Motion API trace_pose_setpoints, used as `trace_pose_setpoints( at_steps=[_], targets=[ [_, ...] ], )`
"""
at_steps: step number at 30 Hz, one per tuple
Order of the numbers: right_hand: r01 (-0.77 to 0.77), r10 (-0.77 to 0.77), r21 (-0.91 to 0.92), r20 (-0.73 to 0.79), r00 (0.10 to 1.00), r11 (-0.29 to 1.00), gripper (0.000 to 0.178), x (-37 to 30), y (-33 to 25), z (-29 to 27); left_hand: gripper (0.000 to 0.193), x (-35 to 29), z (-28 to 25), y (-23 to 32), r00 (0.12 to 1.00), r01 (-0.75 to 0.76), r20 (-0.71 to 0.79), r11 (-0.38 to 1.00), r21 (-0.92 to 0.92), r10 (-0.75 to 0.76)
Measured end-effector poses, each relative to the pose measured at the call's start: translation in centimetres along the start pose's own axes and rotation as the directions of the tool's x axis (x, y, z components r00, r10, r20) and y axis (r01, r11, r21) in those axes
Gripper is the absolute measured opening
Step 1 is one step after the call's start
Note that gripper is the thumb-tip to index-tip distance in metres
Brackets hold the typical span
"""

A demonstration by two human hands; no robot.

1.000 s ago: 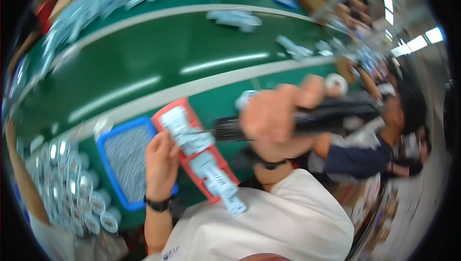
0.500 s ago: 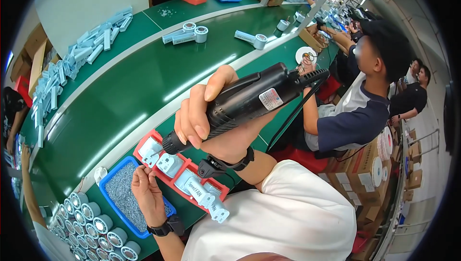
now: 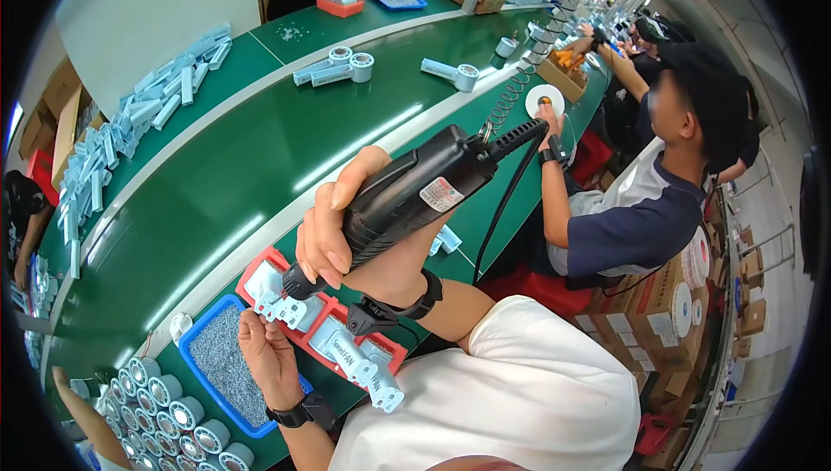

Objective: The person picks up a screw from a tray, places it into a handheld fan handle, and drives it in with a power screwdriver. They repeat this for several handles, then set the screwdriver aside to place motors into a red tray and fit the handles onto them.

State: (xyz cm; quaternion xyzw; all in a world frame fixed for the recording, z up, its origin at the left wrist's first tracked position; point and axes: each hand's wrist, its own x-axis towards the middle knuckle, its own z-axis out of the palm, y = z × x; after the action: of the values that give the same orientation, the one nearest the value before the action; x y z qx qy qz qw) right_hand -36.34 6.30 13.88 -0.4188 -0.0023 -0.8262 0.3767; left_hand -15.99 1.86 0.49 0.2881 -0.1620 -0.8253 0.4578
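Note:
My right hand (image 3: 325,229) is wrapped round a black electric screwdriver (image 3: 411,198), tilted with its nose down to the left. The nose is at a light blue fan housing (image 3: 303,313) in a red fixture (image 3: 274,254); the bit's exact contact cannot be made out. More light blue fan handles (image 3: 344,351) lie in the fixture, nearer my body. My left hand (image 3: 268,358) is beside the fixture's left end, its thumb and fingers pinched together close to the housing. Whatever they hold is too small to tell. Under that hand is a blue tray (image 3: 255,430) of small grey screws (image 3: 227,354).
Round fan heads (image 3: 164,410) stand grouped at the lower left. Across the green conveyor (image 3: 173,203) lies a heap of light blue handles (image 3: 112,138). Several assembled fans (image 3: 351,66) ride on the belt. A co-worker (image 3: 623,185) sits at the right; a coiled cord (image 3: 511,94) hangs above the screwdriver.
My right hand has carried the screwdriver left and slightly down, bringing its nose to the housing. My left fingers have shifted slightly. The co-worker's arm at the right has moved.

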Motion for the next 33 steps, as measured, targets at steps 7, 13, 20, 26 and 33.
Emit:
trace_pose_setpoints(
  at_steps=[7, 13, 20, 26, 33],
  targets=[
    [-0.056, 0.063, -0.042, 0.201, 0.978, 0.998, 0.068, 1.1, 0.8, -0.2, 0.027, -1.0, -2.1, 1.3, 0.982, 0.065, 0.168, 0.991, 0.114, -0.084],
    [-0.01, 0.07, -0.292, 0.198, 0.978, 0.956, 0.042, 1.6, -2.8, 1.9, 0.044, -3.3, 1.7, 3.7, 0.98, 0.201, 0.006, 0.979, -0.03, -0.201],
    [-0.073, 0.17, -0.389, 0.223, 0.96, 0.919, 0.042, 0.8, 0.3, 2.1, 0.035, -4.8, -3.3, 2.7, 0.985, 0.165, -0.048, 0.986, 0.022, -0.164],
    [-0.116, 0.224, -0.428, 0.212, 0.951, 0.896, 0.042, 0.5, 1.4, 2.4, 0.027, -4.5, -4.0, 2.5, 0.981, 0.175, 0.072, 0.983, 0.048, -0.178],
    [-0.208, 0.436, -0.478, 0.435, 0.788, 0.853, 0.035, 2.3, 1.9, 2.2, 0.022, -4.0, -0.2, 2.9, 0.959, 0.206, -0.233, 0.96, 0.191, -0.16]
  ],
)
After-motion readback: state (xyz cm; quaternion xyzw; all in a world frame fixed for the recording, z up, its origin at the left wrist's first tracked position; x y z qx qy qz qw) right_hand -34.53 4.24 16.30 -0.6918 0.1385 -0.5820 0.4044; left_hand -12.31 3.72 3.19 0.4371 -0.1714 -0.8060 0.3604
